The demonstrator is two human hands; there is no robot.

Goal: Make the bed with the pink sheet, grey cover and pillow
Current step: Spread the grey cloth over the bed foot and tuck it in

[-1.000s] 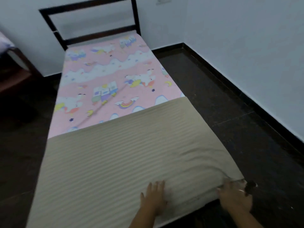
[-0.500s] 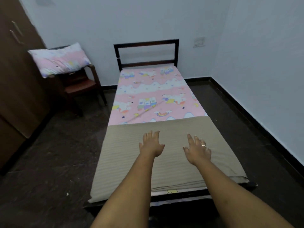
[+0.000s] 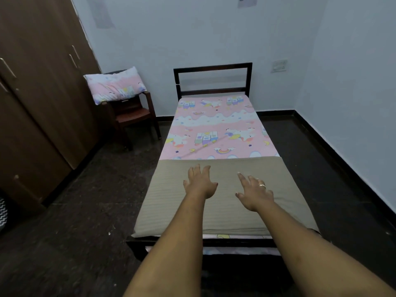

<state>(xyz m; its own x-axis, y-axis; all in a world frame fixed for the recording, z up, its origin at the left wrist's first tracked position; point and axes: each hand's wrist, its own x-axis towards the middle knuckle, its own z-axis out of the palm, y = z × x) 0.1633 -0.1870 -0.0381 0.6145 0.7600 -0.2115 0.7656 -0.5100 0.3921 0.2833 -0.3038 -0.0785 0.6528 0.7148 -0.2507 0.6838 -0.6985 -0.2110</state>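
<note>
the pink sheet (image 3: 216,127) is spread flat over the bed from the headboard (image 3: 212,66) down to the foot, and we judge that step done. the grey cover (image 3: 171,202) lies across the near half of the bed, with its far edge running straight across the sheet. a strip of sheet shows under its near edge. it looks smooth apart from a shallow fold near the right side. the pillow (image 3: 115,86) is not on the bed. it rests across the top of the chair (image 3: 132,113) by the wardrobe (image 3: 42,93), left of the bed and well apart from us. as we read it, what is left is to fetch the pillow and set it at the head end.

our left hand (image 3: 200,184) is stretched out over the middle of the cover, its fingers (image 3: 197,170) straight and spread apart, holding nothing. our right hand (image 3: 255,194) is just beside it, fingers (image 3: 243,179) also apart and only lightly bent, with a ring (image 3: 262,185) on one of them. it grips nothing either. we cannot tell whether the palms press on the cloth or hang just above it.
</note>
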